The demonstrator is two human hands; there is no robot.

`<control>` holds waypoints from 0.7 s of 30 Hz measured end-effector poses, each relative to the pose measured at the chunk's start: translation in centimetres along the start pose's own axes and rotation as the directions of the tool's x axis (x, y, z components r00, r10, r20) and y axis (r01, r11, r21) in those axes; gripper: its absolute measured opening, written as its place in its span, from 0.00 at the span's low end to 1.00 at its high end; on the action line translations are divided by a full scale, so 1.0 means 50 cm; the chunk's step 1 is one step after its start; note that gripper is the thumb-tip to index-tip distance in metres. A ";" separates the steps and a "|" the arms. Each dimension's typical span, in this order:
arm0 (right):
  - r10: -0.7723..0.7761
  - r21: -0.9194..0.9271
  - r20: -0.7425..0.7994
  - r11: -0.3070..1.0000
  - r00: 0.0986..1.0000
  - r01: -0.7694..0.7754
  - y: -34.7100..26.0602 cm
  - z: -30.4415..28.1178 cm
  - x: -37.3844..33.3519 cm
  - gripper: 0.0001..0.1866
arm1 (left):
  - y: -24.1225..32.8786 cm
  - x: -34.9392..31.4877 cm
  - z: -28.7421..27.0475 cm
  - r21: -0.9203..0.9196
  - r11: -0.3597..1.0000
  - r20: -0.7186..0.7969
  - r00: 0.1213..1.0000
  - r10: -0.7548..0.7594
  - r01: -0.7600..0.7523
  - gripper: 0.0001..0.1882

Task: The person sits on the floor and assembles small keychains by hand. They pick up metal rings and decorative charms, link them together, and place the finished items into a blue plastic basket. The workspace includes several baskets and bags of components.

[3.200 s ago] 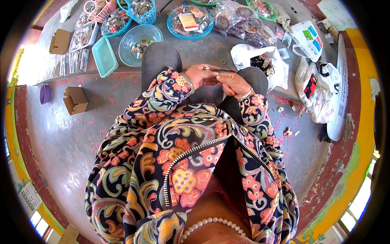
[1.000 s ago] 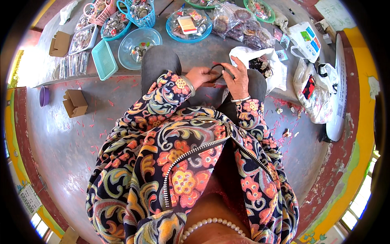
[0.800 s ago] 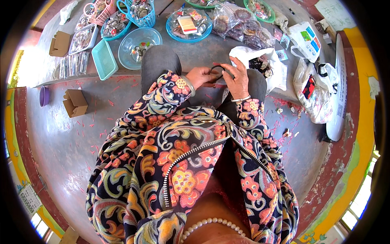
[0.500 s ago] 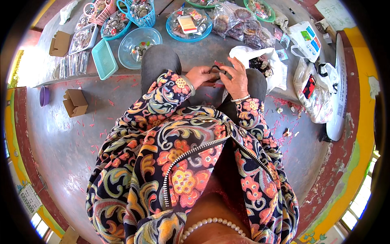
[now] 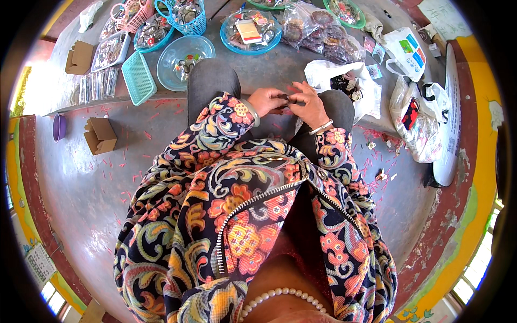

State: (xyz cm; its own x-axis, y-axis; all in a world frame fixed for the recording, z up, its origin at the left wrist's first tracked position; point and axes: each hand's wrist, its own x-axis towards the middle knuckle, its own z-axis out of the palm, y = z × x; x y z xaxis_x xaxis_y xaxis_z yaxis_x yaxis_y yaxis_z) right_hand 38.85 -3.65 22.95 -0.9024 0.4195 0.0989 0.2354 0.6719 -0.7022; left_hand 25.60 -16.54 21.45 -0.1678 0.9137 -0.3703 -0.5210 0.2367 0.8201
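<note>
My left hand [image 5: 265, 101] and my right hand [image 5: 309, 106] meet between my knees, both with fingers pinched. A small dark band [image 5: 284, 97], which looks like a hair tie, is between the fingertips. Most of it is hidden by the fingers. The left thumb and forefinger close on one side of it, and the right fingertips press at the other. Closest beyond the right hand is an open white plastic bag [image 5: 371, 97] with dark and pale bands inside.
Ahead on the low grey surface stand a clear blue basin [image 5: 203, 47], a turquoise basket [image 5: 139, 81] and a blue tray [image 5: 243, 49] with small ornaments. Clear bags [image 5: 323, 35] lie at the back. A cardboard box [image 5: 100, 136] and purple cup [image 5: 60, 127] sit at left.
My right hand has dropped slightly and its raised fingers have curled down. The dark loop that showed stretched between the hands is now mostly covered by fingers.
</note>
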 end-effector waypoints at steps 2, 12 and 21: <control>0.024 0.034 0.065 0.999 0.998 -0.027 0.006 0.004 -0.001 0.10 | -0.004 0.002 0.000 0.047 0.999 0.008 1.000 0.023 -0.023 0.12; 0.153 0.445 0.228 0.862 0.962 -0.243 -0.009 0.002 0.004 0.10 | 0.000 -0.002 0.001 0.349 0.930 -0.112 0.980 0.163 -0.114 0.11; 0.110 0.255 0.135 0.957 0.985 -0.141 0.024 0.013 0.001 0.13 | 0.001 -0.001 -0.003 0.340 0.933 -0.043 0.989 0.141 -0.118 0.13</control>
State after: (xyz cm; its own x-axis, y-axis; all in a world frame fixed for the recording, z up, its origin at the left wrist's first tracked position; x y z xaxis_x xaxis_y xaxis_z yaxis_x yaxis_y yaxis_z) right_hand 38.86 -3.20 21.66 -0.9115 0.4045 -0.0746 0.2607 0.4281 -0.8653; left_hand 25.43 -16.61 21.45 -0.2753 0.9228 -0.2693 -0.1817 0.2252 0.9572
